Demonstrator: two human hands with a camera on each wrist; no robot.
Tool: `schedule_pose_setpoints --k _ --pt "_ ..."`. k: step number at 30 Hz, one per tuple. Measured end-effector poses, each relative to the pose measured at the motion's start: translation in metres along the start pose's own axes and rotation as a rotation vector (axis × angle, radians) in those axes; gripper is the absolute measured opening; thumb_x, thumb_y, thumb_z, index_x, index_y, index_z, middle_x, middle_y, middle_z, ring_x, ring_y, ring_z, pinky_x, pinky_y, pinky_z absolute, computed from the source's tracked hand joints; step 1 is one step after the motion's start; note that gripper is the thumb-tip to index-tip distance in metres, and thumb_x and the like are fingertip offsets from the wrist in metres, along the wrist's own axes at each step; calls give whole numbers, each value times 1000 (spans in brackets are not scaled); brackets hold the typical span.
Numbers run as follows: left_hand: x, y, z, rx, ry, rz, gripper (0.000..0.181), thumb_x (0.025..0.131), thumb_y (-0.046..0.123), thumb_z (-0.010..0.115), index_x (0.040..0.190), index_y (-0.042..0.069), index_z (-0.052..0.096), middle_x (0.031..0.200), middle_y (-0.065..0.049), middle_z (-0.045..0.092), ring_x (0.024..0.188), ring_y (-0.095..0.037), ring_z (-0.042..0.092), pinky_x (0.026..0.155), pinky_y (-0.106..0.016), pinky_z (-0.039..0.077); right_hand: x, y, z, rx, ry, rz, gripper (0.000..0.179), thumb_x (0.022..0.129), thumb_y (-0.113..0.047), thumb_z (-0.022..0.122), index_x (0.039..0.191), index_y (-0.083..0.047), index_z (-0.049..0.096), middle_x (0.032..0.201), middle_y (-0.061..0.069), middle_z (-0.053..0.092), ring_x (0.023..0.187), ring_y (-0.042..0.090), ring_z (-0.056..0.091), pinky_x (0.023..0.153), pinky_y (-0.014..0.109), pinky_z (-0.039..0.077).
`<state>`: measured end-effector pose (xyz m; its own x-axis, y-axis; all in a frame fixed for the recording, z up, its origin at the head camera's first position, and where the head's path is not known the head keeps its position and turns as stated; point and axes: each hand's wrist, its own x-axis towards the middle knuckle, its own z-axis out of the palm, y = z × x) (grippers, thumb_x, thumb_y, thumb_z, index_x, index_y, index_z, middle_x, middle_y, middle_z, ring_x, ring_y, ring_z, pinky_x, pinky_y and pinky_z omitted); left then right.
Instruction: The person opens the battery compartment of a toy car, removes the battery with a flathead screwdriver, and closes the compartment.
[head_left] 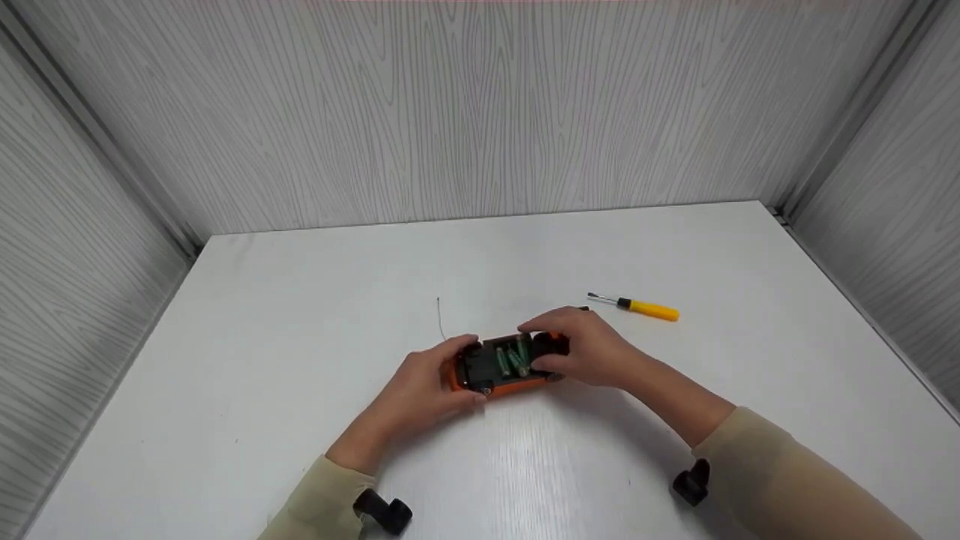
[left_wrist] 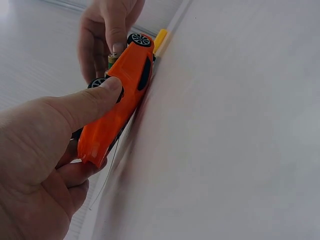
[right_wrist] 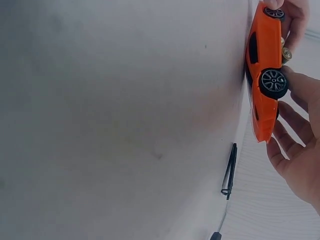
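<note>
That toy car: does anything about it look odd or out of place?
Yes. The toy car is upside down, and the green batteries in its underside sit askew: in the head view, the middle one slants toward its right-hand neighbour. The left-wrist view shows one sticking out.

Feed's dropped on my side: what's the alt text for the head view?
An orange toy car is held upside down, green batteries showing in its underside. The left hand grips one end; the right hand is at the batteries. A yellow-handled screwdriver lies on the white table beyond.
</note>
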<state>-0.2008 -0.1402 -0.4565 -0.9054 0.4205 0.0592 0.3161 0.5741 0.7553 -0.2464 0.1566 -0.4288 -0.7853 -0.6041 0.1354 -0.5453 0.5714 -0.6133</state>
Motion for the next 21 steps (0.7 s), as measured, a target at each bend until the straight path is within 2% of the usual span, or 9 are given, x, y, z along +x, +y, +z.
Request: schedule_pose_setpoints --k 13,21 --pt "-1 -1 0 2 5 1 81 88 34 90 158 18 52 145 -2 63 129 -20 58 112 -47 43 3 0 2 -20 -21 18 49 93 -16 84 141 -16 70 135 2 70 126 25 61 105 50 52" --pt "-1 0 0 18 14 16 80 88 30 90 157 16 52 144 -5 64 131 -22 59 115 -47 42 5 0 4 -18 -9 -34 46 92 -13 83 136 -11 72 130 2 73 121 25 64 104 49 52"
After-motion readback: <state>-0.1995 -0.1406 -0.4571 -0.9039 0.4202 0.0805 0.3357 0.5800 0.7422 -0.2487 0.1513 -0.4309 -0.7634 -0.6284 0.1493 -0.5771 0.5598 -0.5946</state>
